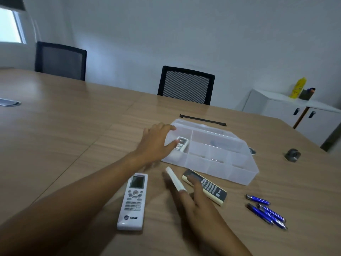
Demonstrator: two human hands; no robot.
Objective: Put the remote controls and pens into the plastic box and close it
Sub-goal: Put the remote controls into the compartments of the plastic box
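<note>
The clear plastic box [238, 177] stands open on the wooden table, divided into compartments. A small white remote [182, 144] lies in its left compartment. My left hand [156, 143] rests at the box's left end, fingers spread over the rim and thumb beside that remote. My right hand [195, 204] holds a slim white remote [174, 179] edge-on just in front of the box. Under its fingers a cream and black remote [212, 189] lies flat. A large white remote [133, 200] lies to the left. Several blue pens [265, 211] lie to the right.
A black strip [203, 120] lies behind the box. A small grey object [293, 155] sits at the right on the table [64, 126]. Two black chairs [186, 85] stand at the far edge. A white cabinet [276, 108] with a yellow bottle stands beyond.
</note>
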